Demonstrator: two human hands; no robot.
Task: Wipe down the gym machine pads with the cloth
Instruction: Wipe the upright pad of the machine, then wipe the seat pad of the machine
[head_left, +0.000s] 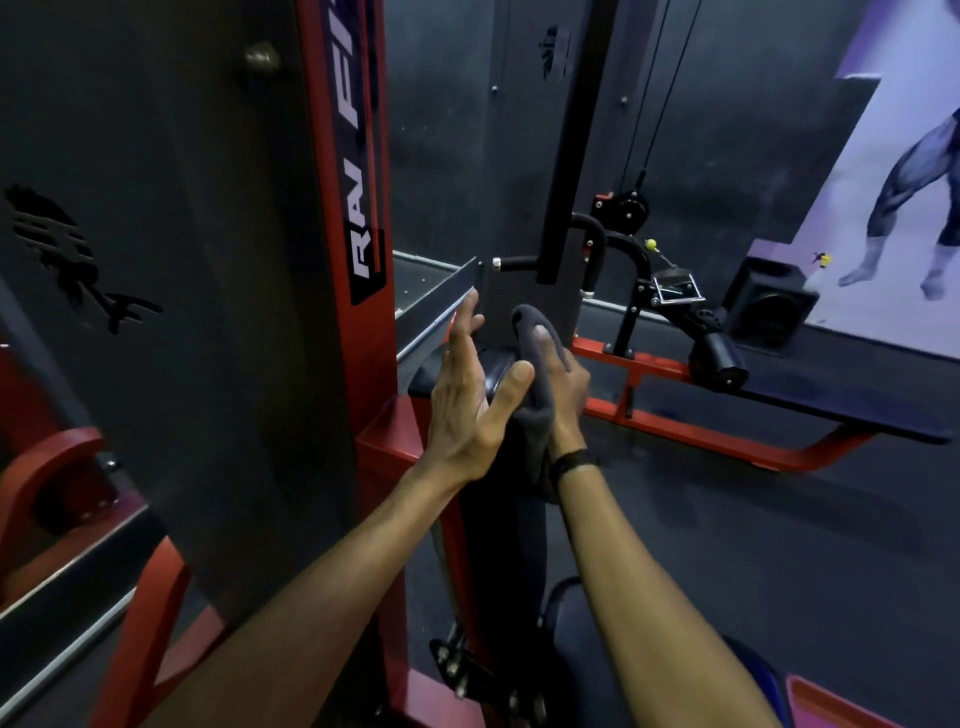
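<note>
The dark grey cloth (535, 384) is bunched over the top of the machine's black pad (493, 366), gripped by the right hand (563, 395) with fingers curled around it. The left hand (467, 400) lies beside it with fingers straight, thumb touching the cloth, next to the red frame post (363, 156).

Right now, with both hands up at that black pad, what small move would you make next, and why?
Probably draw the cloth down the black pad with the right hand. That hand already grips the dark cloth bunched against the pad's upper end, while the left hand lies open with its thumb on the cloth. The pad's length runs on below the hands, so a downward stroke seems natural.
</note>
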